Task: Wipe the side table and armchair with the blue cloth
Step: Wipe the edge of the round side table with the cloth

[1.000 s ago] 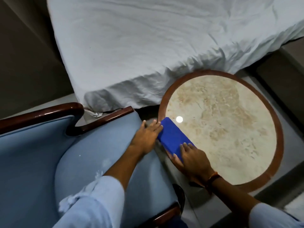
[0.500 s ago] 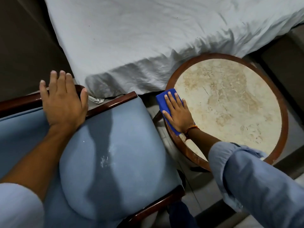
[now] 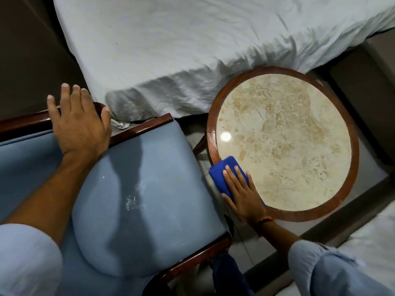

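A round side table (image 3: 284, 144) with a cream marble top and a dark wooden rim stands right of centre. The folded blue cloth (image 3: 224, 171) lies on its near-left rim, and my right hand (image 3: 241, 191) presses flat on it with fingers spread. At the left is the armchair (image 3: 139, 199), blue upholstery in a dark wooden frame, with pale scuff marks on the seat. My left hand (image 3: 79, 127) rests open on the chair's wooden arm, fingers apart, holding nothing.
A bed (image 3: 192, 45) with a rumpled white sheet fills the top, its edge hanging close to both table and chair. A dark cabinet (image 3: 367, 99) stands right of the table. Pale floor shows between the chair and the table.
My left hand left the cloth and moved to the chair's arm. My right hand slid the cloth along the table's left rim, up first, then back toward me.
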